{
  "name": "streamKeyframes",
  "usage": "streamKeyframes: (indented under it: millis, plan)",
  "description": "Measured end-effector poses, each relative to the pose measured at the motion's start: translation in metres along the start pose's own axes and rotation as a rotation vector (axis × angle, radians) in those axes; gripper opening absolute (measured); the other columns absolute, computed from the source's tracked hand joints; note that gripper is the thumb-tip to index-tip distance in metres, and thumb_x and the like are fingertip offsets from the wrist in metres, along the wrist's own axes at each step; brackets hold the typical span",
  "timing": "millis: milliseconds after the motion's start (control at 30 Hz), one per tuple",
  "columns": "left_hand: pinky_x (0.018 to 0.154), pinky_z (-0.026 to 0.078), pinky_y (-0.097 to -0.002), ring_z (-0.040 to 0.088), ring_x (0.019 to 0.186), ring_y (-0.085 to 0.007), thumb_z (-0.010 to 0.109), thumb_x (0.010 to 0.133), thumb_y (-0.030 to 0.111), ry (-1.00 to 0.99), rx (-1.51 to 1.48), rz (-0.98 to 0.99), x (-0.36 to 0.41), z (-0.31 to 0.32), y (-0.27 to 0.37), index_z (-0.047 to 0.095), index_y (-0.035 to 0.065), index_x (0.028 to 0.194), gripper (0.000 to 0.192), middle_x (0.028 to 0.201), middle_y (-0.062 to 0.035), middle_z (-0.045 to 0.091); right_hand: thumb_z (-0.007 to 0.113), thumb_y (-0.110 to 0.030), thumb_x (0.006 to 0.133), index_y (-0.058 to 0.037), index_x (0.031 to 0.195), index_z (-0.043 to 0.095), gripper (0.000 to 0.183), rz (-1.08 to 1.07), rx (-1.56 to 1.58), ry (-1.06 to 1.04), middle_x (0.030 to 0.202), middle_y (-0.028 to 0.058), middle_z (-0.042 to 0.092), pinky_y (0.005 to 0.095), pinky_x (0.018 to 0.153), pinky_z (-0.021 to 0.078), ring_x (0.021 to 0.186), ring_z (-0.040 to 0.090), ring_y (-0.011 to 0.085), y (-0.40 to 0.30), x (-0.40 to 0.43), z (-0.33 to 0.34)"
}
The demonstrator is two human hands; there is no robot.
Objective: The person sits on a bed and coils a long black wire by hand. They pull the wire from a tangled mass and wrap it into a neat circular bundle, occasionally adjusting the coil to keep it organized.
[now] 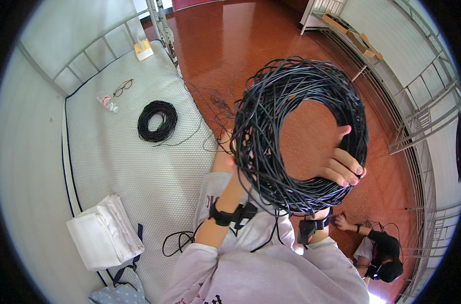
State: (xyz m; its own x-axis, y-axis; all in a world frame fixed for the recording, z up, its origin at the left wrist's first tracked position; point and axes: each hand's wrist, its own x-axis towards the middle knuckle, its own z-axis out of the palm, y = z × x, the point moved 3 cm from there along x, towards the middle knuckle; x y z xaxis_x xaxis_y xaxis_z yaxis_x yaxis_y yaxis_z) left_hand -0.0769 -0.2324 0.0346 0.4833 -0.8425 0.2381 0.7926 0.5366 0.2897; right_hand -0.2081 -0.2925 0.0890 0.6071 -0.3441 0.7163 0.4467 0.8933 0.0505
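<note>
In front of my chest I hold up a large, loose coil of thin black cable [259, 125]. My right hand [340, 167] grips its lower right side, with the fingers wrapped through the open centre. My left hand [238, 176] is at the coil's left side, mostly hidden behind the strands; parts of its fingers show between them. Loose, tangled cable ends [221, 102] trail off the coil's left edge. A smaller, tighter coil of black cable [157, 121] lies on the mattress to my left, with one end running toward the bed's edge.
The mattress [139, 171] bears eyeglasses [123, 88], a plastic bottle [108, 103], a tissue pack [143, 49] and folded white bedding [105, 233]. Metal bed frames [420, 129] line the right wall. At lower right, another person [382, 247] handles cable near the red-brown floor [230, 34].
</note>
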Motion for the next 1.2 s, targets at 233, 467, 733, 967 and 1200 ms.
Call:
streamKeyframes:
  millis: [233,467,733,967,1200]
  plan:
    - [0.077,0.043,-0.0344,0.048,0.095,-0.0291,0.057,0.079,0.037,0.036,0.297,0.792,-0.001,0.005,0.043,0.041,0.0003,0.117,0.055,0.107,-0.0233,0.048,0.066,-0.006,0.068,-0.0029,0.137,0.018,0.084,-0.089,0.551,0.077,0.072,0.0039,0.06,0.027,0.063,0.0487,0.063,0.06,0.0156,0.057,-0.008,-0.035]
    - [0.086,0.042,-0.0456,0.044,0.107,-0.0407,0.046,0.085,0.05,-0.487,0.602,1.312,0.023,0.016,0.088,0.036,0.0055,0.126,0.062,0.115,-0.0302,0.043,0.063,-0.001,0.077,-0.0101,0.139,0.013,0.081,-0.093,1.114,-0.168,0.085,0.0144,0.061,0.0315,0.071,0.0533,0.07,0.06,0.0257,0.087,-0.04,-0.05]
    - [0.071,0.047,-0.0497,0.063,0.072,-0.0357,0.044,0.089,0.031,-1.151,1.163,0.594,-0.038,0.078,0.144,0.043,0.0287,0.118,0.029,0.104,-0.0126,0.056,0.065,-0.012,0.078,-0.0053,0.137,0.02,0.075,0.234,1.308,0.282,0.075,0.0045,0.064,0.0208,0.059,0.0536,0.061,0.061,0.0135,0.127,-0.079,-0.037]
    - [0.073,0.051,-0.0433,0.062,0.081,-0.033,0.051,0.083,0.028,-1.028,1.239,0.029,-0.039,0.046,0.157,0.057,0.0003,0.092,0.03,0.087,-0.0189,0.063,0.069,-0.009,0.071,-0.0079,0.138,0.022,0.082,0.188,1.687,0.395,0.066,0.0,0.055,0.0174,0.054,0.047,0.055,0.056,0.0108,0.161,-0.1,-0.039]
    - [0.064,0.052,-0.0383,0.062,0.067,-0.0294,0.048,0.085,0.041,-0.969,1.292,-0.028,-0.046,0.05,0.164,0.06,-0.0056,0.085,0.048,0.078,-0.0172,0.062,0.033,-0.043,0.093,-0.0004,0.124,0.043,0.054,1.076,-0.64,0.949,0.115,0.0125,0.054,0.0306,0.088,0.0411,0.102,0.053,0.0202,0.101,-0.113,-0.086]
